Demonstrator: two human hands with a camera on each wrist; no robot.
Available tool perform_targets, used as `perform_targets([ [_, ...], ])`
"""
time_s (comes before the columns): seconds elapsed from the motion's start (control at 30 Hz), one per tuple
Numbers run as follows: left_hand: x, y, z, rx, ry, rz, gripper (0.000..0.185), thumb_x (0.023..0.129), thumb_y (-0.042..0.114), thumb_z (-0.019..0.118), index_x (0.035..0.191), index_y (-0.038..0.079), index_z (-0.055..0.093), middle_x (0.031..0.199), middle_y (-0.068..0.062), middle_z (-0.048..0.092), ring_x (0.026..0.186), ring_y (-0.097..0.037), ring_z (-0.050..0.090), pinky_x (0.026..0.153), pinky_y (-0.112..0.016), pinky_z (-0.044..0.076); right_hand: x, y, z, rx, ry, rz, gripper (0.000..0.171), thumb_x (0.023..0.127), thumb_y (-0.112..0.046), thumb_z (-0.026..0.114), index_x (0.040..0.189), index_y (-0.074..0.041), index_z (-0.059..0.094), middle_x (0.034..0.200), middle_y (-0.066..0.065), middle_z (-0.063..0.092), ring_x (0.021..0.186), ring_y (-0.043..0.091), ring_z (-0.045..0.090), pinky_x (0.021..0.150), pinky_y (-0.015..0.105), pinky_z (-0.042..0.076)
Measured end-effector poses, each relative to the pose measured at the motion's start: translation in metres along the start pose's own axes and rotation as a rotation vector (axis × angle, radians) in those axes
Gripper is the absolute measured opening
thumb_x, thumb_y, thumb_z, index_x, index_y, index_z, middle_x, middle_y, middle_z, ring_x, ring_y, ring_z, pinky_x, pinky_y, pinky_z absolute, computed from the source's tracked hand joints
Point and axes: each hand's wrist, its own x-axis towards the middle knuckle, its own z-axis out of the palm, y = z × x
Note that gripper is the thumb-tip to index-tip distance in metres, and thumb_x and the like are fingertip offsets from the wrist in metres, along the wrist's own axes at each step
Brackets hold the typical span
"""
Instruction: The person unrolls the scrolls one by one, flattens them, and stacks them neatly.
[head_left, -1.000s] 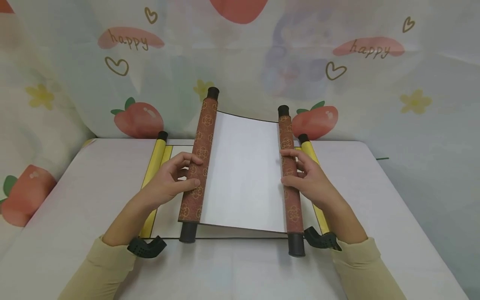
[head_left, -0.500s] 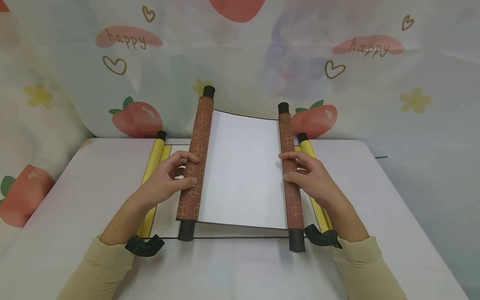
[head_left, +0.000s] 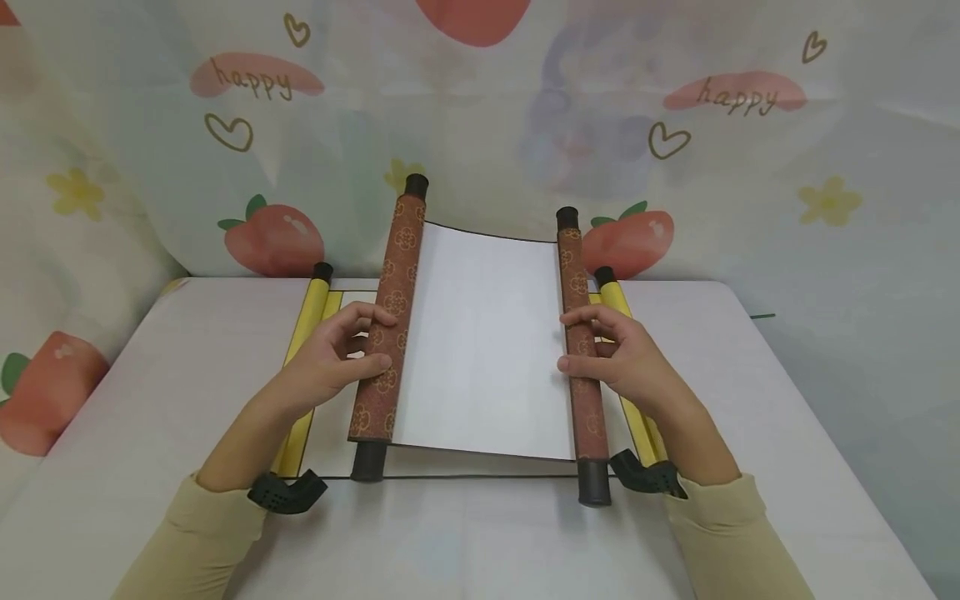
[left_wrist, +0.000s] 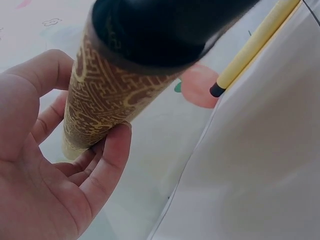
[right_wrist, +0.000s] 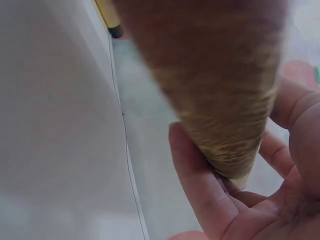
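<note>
Item: a red-brown patterned scroll (head_left: 483,342), held partly unrolled and tilted over the middle of the table (head_left: 480,542), its white sheet bowed between two black-capped rollers. Whether its lower caps touch anything cannot be told.

Left hand (head_left: 337,354): holding the left roller, thumb and forefinger in front, remaining fingers partly hidden behind. Right hand (head_left: 622,350): holding the right roller in similar fashion. In the left wrist view the near cap is cut off by the top border; in the right wrist view the roller is blurred (its pattern barely legible).

Beneath: a yellow-edged scroll (head_left: 327,433), spread open, its middle covered by the first piece and its sides by hands and forearms.

Margins: white tabletop runs beyond both yellow rollers to the side edges; a strip lies in front. Close behind the far edge, a fruit-printed backdrop (head_left: 480,125).
</note>
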Motion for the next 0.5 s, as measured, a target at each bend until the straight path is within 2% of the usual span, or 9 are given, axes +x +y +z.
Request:
perform_targets([
  [0.1,0.0,-0.0004,-0.0008,0.006,-0.001,0.008,0.04,0.091,0.005,0.068,0.128,0.008,0.052,0.13,-0.008,0.051,0.105,-0.032,0.051,0.082,-0.032,0.051,-0.0025,-0.0006,-0.0022,0.002,-0.008,0.007,0.052,0.087,-0.012,0.077,0.133,-0.013,0.054,0.138,0.011,0.049,0.087,0.026,0.055,0.066,0.03,0.049],
  [0.33,0.0,-0.0003,-0.0025,0.003,0.004,0.004,0.04,0.091,0.005,0.068,0.128,0.008,0.052,0.129,-0.009,0.052,0.106,-0.033,0.052,0.082,-0.034,0.052,-0.0038,-0.0008,-0.0054,-0.002,0.001,-0.019,0.047,0.091,-0.006,0.066,0.136,-0.011,0.053,0.143,0.01,0.046,0.107,0.031,0.052,0.077,0.03,0.052],
  [0.5,0.0004,-0.0007,-0.0027,0.005,0.01,-0.001,0.04,0.092,0.006,0.067,0.128,0.008,0.052,0.129,-0.009,0.053,0.105,-0.033,0.052,0.082,-0.033,0.052,-0.0024,0.0015,-0.0056,-0.017,0.011,-0.027,0.039,0.093,-0.007,0.063,0.131,-0.009,0.056,0.13,0.011,0.052,0.098,0.027,0.049,0.072,0.028,0.049],
])
